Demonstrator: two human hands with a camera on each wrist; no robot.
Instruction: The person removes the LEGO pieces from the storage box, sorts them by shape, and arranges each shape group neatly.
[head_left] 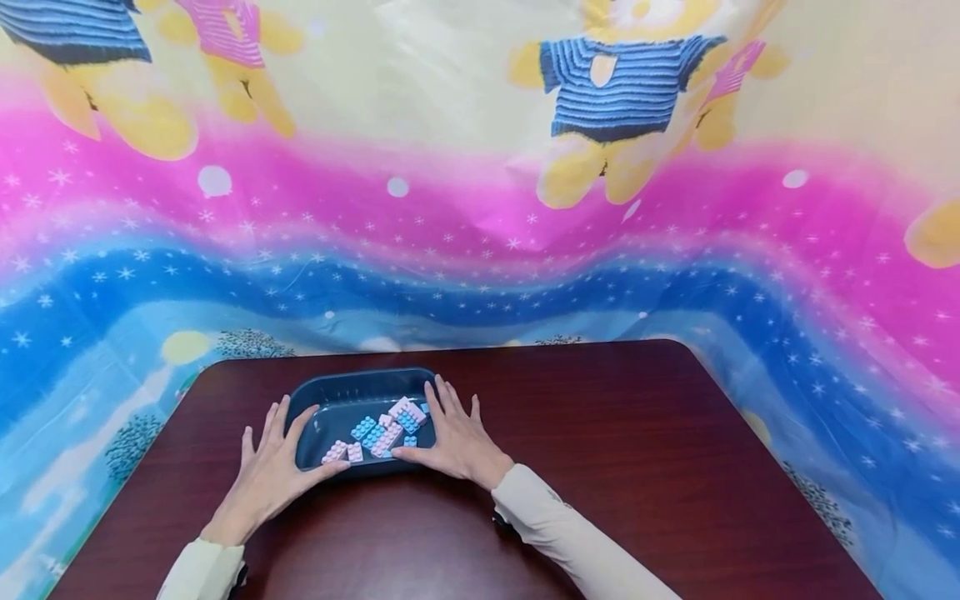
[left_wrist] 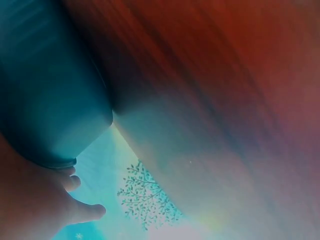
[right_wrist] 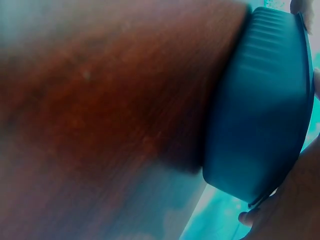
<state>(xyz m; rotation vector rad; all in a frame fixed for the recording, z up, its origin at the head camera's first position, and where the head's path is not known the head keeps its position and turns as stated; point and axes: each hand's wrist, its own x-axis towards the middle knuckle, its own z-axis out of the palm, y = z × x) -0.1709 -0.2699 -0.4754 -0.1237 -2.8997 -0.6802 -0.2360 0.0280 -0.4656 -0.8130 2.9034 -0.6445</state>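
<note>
A dark blue-grey plastic tray point(head_left: 352, 387) with raised walls is at the left part of the table. Pink building bricks point(head_left: 387, 438) and blue building bricks point(head_left: 363, 427) lie loosely in it, mostly toward its right side. My left hand point(head_left: 272, 467) holds the tray's left end, thumb along the near rim and index finger at the left rim. At the opposite end my right hand point(head_left: 461, 437) grips the rim, thumb at the near side and fingers spread toward the far corner. Both wrist views show the outer wall of the tray point(left_wrist: 55, 90) point(right_wrist: 260, 110) beside the hands.
The reddish-brown wooden table point(head_left: 630, 467) extends to the right of the tray and toward the person. Behind and around it hangs a patterned cloth point(head_left: 480, 233) with bears and snowflakes, close to the table's edges.
</note>
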